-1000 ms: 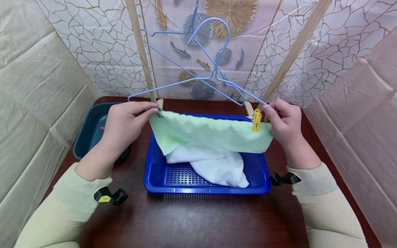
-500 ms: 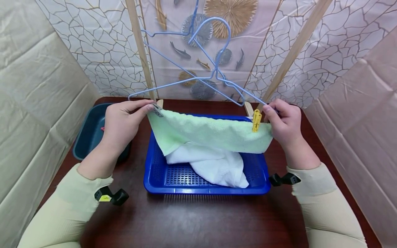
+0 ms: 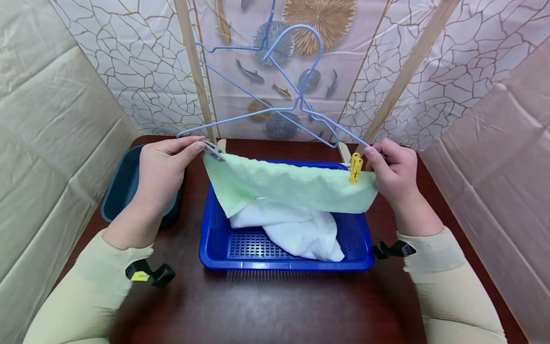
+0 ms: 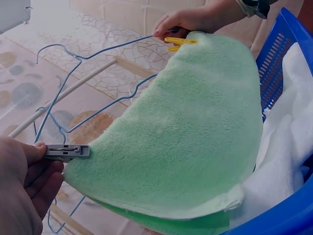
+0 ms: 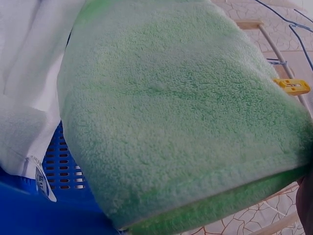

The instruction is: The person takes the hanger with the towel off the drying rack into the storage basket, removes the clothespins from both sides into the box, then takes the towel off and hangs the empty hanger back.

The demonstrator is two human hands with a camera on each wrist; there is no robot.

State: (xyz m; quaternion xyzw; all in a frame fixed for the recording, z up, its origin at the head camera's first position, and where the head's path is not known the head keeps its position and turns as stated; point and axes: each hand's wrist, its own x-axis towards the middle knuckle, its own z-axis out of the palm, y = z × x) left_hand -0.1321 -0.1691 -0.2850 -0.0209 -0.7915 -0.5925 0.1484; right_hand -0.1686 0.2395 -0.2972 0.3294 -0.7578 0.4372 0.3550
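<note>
Left grip [image 3: 161,167] on gray clip [image 3: 214,151], towel [image 3: 292,186] partly hiding basket [image 3: 262,264], cloth [image 3: 305,234] inside

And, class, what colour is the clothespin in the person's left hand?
The clothespin is grey, showing best in the left wrist view.

Clipped green towel [image 3: 296,187] hangs folded on blue hanger [image 3: 253,114].

Head view forward-down, wrist views close from either side, green towel [image 3: 292,184] shared
</note>
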